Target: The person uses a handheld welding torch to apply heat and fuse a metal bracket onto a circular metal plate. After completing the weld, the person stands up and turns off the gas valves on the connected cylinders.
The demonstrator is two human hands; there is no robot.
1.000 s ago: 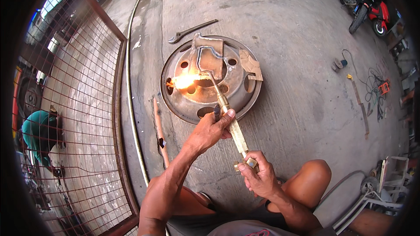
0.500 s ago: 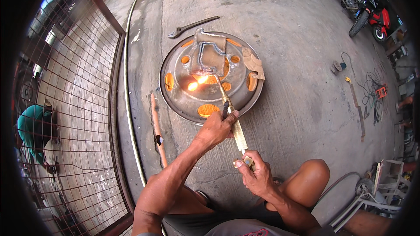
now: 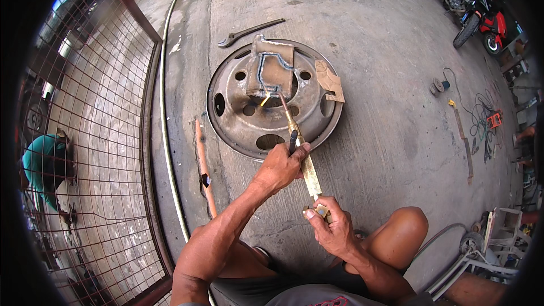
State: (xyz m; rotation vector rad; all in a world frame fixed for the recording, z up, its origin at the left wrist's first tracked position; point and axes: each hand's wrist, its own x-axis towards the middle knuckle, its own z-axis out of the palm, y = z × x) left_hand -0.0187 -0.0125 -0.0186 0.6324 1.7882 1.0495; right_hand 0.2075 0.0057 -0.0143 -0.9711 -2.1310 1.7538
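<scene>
Head view: a seated person steadies a brass torch (image 3: 309, 178) over a round steel wheel (image 3: 229, 130) lying flat on a concrete floor (image 3: 385, 136). The left hand (image 3: 279, 165) is closed around the middle of the torch, its thumb along the side just below a short dark lever (image 3: 293, 140). The right hand (image 3: 335, 229) has its fingers curled about the rear end, beside a brass knob (image 3: 307, 213); how tightly it squeezes, one cannot tell.

The torch slants up and to the left, its bent tip near the lower edge of a brown metal plate (image 3: 277, 73) that rests on the upper middle of the wheel. A small yellow flame (image 3: 264, 101) shows just left of the tip. A jagged, pale-edged line runs across the plate.

A torn piece of cardboard (image 3: 328, 84) lies on the wheel's right side, and a wrench (image 3: 249, 33) lies on the concrete just beyond the rim. At left, a pale hose (image 3: 165, 90) runs along a wire mesh fence (image 3: 107, 164), behind which a person in a green shirt (image 3: 45, 161) bends low. Upper right stands a red motorcycle (image 3: 494, 28).
</scene>
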